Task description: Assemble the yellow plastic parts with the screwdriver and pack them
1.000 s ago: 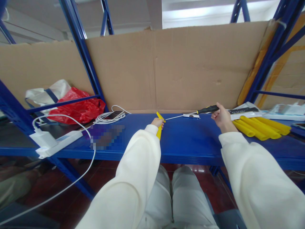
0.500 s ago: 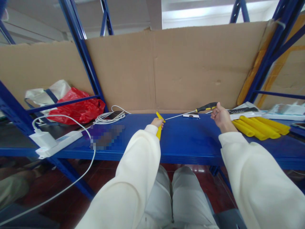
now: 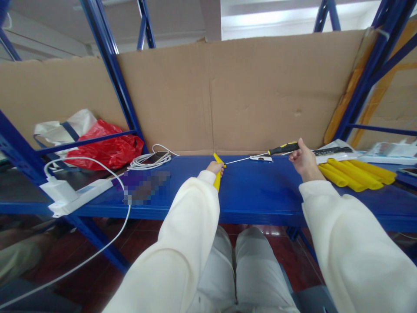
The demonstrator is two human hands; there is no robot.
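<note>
My left hand point(image 3: 214, 167) is closed around a slim yellow piece point(image 3: 216, 182), a tube or handle, held tilted above the blue shelf. Its upper end sticks out over my fingers, and most of its middle is hidden by them. In my right hand point(image 3: 304, 161) is a long screwdriver point(image 3: 282, 148) with a black-and-yellow handle, gripped at the handle's end with the thumb raised. The thin shaft points left, and its tip meets the yellow piece beside my left fingers. Whether it sits in a screw is too small to tell.
Several yellow tubes point(image 3: 355, 174) lie on the blue shelf point(image 3: 260, 187) at right. A small white card point(image 3: 261, 158) lies behind the screwdriver. At left are a coiled white cable point(image 3: 148, 161), a power strip point(image 3: 83, 195) and a red bag point(image 3: 107, 148). Cardboard point(image 3: 254, 95) stands behind.
My right fingers have shifted round the screwdriver's end, with the thumb now higher. The handle has turned, showing more yellow on top. My left hand and the yellow piece stay in place.
</note>
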